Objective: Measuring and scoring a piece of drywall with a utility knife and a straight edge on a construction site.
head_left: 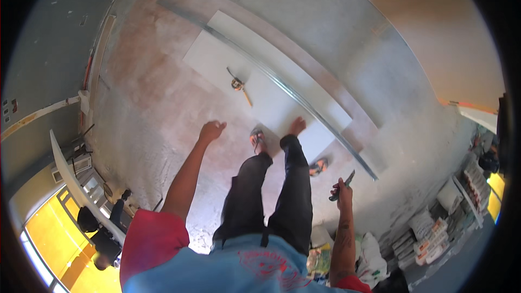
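Stands at the near edge of a white board (266,99) crossed by a metal rail (293,93), with open floor (130,146) leftward. Curls the left hand (211,131), cannot tell how tightly, and clasps a dark tool (350,177) in the right hand (344,194), near the rail's right end. Points the tool forward and rightward, long axis crosswise to the rail.

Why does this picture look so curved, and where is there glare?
In the head view, the fisheye lens bows the white board's far edge and leaves a black rim; in the same head view, the rail glints brightly along its middle, and yellow light glows at the lower left window.
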A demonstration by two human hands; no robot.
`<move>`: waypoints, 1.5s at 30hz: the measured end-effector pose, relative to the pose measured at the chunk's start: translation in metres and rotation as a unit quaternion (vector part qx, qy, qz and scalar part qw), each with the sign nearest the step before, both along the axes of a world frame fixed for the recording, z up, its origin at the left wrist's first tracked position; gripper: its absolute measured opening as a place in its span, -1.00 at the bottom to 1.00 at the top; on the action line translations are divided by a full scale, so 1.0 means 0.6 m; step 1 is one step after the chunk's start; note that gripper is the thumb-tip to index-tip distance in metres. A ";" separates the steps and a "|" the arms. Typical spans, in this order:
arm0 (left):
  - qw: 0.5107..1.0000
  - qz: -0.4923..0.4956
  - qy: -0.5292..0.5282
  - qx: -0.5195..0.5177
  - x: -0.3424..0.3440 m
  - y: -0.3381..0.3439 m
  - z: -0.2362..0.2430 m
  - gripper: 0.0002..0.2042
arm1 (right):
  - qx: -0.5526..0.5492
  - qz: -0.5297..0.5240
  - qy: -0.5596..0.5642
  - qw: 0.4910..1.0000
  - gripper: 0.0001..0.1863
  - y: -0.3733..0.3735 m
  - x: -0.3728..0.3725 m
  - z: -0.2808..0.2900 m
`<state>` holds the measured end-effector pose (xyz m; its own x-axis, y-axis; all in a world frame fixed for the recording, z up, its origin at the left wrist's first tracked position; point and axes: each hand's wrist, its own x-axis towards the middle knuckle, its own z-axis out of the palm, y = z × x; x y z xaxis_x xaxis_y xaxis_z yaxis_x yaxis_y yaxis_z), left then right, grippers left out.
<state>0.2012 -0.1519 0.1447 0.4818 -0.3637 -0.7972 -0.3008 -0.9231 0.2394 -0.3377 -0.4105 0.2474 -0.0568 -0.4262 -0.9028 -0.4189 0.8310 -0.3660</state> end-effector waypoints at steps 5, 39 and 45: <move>0.982 0.037 -0.160 -0.090 0.154 -0.176 -0.302 -0.43 | 0.061 -0.065 0.001 0.996 -0.64 -0.051 -0.028 -0.358; 0.796 0.447 -0.282 -0.296 0.380 -0.345 -0.729 -0.43 | -0.144 -0.287 0.011 0.947 -0.51 -0.087 -0.128 -0.848; 0.788 0.454 -0.273 -0.313 0.363 -0.371 -0.748 -0.44 | -0.187 0.337 0.413 0.825 -0.50 0.112 0.330 -0.906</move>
<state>0.4189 -0.3746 -0.3041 0.9789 0.0894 -0.1835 0.2014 -0.5696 0.7969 -0.1400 -0.3433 -0.2960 -0.2231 -0.8528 -0.4722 -0.9747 0.2009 0.0978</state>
